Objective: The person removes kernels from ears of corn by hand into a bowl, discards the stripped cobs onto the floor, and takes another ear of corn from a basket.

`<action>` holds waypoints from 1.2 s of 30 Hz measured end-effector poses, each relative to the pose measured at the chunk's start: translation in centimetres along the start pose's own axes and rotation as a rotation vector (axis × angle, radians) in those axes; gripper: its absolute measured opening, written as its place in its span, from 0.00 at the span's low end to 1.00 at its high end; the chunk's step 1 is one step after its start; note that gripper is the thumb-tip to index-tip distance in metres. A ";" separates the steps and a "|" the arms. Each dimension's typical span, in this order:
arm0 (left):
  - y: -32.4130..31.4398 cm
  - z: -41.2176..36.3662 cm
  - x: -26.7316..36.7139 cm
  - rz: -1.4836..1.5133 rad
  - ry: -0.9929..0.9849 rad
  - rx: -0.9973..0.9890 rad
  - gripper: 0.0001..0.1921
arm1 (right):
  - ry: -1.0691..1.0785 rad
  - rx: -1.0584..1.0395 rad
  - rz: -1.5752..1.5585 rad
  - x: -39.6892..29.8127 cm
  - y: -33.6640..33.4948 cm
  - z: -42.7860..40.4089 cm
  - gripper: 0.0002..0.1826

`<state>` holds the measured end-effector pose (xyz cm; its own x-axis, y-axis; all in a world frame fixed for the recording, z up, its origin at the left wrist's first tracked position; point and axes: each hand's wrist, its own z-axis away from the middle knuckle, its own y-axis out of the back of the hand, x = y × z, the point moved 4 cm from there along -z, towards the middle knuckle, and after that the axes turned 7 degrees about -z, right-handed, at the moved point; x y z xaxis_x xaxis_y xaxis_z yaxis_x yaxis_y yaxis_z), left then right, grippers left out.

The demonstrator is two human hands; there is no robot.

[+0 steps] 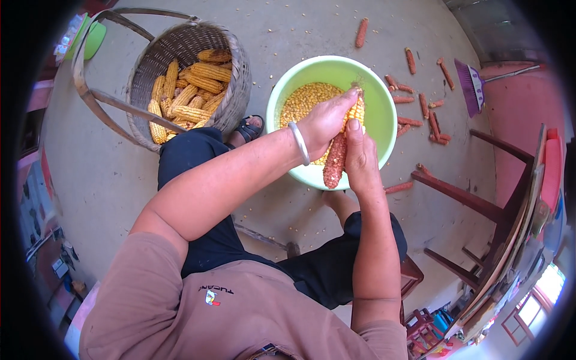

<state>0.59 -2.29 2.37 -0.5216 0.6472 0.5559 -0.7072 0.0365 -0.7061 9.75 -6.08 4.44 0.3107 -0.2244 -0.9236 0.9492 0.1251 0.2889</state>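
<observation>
Over a light green plastic basin, my left hand and my right hand grip one ear of corn. The ear's upper part still bears yellow kernels and a tuft of dry fibres, while its lower end is a bare reddish cob. My left hand wraps the upper part, and my right thumb presses on the ear around its middle. Loose yellow kernels lie in the left part of the basin, below the hands. A woven basket with a wooden handle holds many unshelled ears to the left.
Bare cobs lie scattered on the floor right of the basin, with stray kernels around. A purple broom leans by the pink wall. A dark red wooden table stands at the right. My sandaled foot is between basket and basin.
</observation>
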 end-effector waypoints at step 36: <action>0.8 -0.7 0.0 -0.088 0.131 -0.077 0.18 | -0.292 0.074 0.048 2.3 6.2 -1.5 0.42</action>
<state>0.34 -1.71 1.45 -0.3888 0.7326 0.5587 -0.7059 0.1528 -0.6916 16.25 -4.38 3.71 0.3465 -0.4898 -0.8000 0.9309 0.0743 0.3577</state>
